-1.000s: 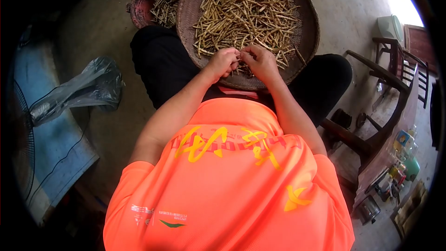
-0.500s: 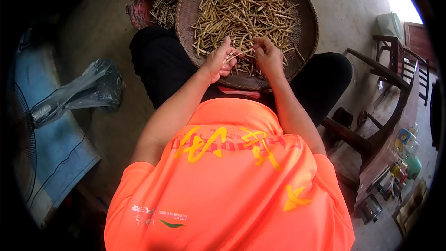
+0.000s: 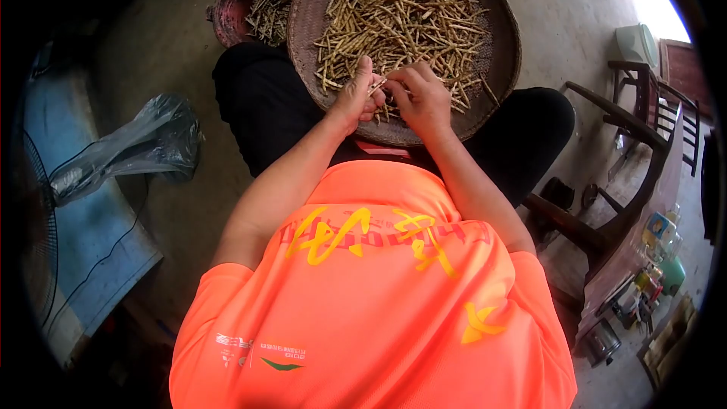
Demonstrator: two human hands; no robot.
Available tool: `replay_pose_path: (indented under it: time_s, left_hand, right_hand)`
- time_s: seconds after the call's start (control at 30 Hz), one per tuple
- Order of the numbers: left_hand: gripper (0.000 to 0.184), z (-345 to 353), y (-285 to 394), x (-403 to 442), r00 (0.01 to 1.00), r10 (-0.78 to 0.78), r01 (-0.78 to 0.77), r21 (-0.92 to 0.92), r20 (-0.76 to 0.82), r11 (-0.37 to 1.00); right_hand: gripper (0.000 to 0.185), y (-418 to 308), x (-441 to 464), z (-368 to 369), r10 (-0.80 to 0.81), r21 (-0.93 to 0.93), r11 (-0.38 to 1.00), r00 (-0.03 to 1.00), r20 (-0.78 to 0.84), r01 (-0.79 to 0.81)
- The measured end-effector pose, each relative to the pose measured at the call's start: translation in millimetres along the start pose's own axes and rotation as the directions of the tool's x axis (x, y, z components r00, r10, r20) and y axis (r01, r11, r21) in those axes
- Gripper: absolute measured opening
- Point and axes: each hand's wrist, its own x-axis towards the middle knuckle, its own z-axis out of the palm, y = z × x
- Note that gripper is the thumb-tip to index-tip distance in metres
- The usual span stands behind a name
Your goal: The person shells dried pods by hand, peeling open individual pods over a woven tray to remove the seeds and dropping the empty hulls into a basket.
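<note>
A round woven basket (image 3: pixel 509 76) rests across my lap, heaped with dry, tan bean pods (image 3: pixel 405 19). Over its near edge, my left hand (image 3: pixel 354 100) is curled around a few thin pods (image 3: pixel 376 86), thumb pointing up. My right hand (image 3: pixel 424 100) is close beside it, thumb and fingertips pinched at the end of a pod that sticks out of the left hand. The fingers partly hide the pods they hold.
Left of the basket stands a reddish tub (image 3: pixel 227 15) with more pods (image 3: pixel 270 11) in it. A plastic bag (image 3: pixel 163 140) lies over a blue board (image 3: pixel 113 257) beside a fan (image 3: pixel 38 235). At right are wooden chairs (image 3: pixel 632 121) and a covered table (image 3: pixel 617 288) with bottles.
My right hand has moved left from over the pods to meet my left hand, its fingertips now at the held pods. My left hand stays nearly in place.
</note>
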Motion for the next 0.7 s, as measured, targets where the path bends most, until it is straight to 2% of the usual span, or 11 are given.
replay_pose_path:
  time_s: [0.13,0.2,0.3,0.37,0.43,0.47,0.53,0.57,0.6,0.67,0.7]
  left_hand:
    - [0.066,5,-8,4,1.000,0.013,-0.015,0.083,0.014,0.996]
    - [0.063,4,-10,2,1.000,-0.002,0.001,0.134,0.002,0.991]
    - [0.061,5,-10,-1,0.999,-0.005,-0.003,0.163,0.048,0.987]
    - [0.069,3,-14,1,0.998,0.045,-0.056,0.276,0.046,0.960]
    - [0.073,1,-16,3,0.993,0.091,-0.114,0.387,0.077,0.915]
    - [0.073,2,-18,3,0.993,0.093,-0.116,0.388,0.077,0.914]
    - [0.058,10,-20,4,0.940,0.319,-0.339,0.469,0.123,0.816]
    - [0.060,8,-25,8,0.912,0.380,-0.403,0.515,0.156,0.757]
    - [0.060,8,-25,8,0.911,0.382,-0.405,0.514,0.156,0.756]
    - [0.048,6,-27,8,0.952,0.246,-0.304,0.502,0.181,0.810]
    - [0.048,7,-25,6,0.952,0.246,-0.305,0.502,0.182,0.810]
  right_hand:
    - [0.018,0,-10,9,-0.027,-0.074,0.997,0.996,0.082,0.033]
    - [0.016,2,-11,15,0.059,-0.164,0.986,0.986,0.159,-0.033]
    - [0.016,5,-11,17,0.062,-0.201,0.979,0.983,0.175,-0.026]
    - [0.017,5,-11,17,0.074,-0.222,0.974,0.980,0.182,-0.032]
    - [0.020,-1,-11,13,0.169,-0.295,0.950,0.961,0.221,-0.099]
    - [0.020,0,-12,14,0.167,-0.294,0.951,0.961,0.219,-0.098]
    - [0.023,4,-14,17,0.215,-0.288,0.942,0.968,0.125,-0.172]
    - [0.023,5,-14,17,0.214,-0.289,0.942,0.969,0.124,-0.171]
    - [0.021,7,-13,16,0.229,-0.302,0.935,0.968,0.106,-0.188]
    - [0.020,13,-13,14,0.245,-0.314,0.927,0.965,0.090,-0.206]
    - [0.020,17,-12,13,0.286,-0.297,0.921,0.954,0.084,-0.250]
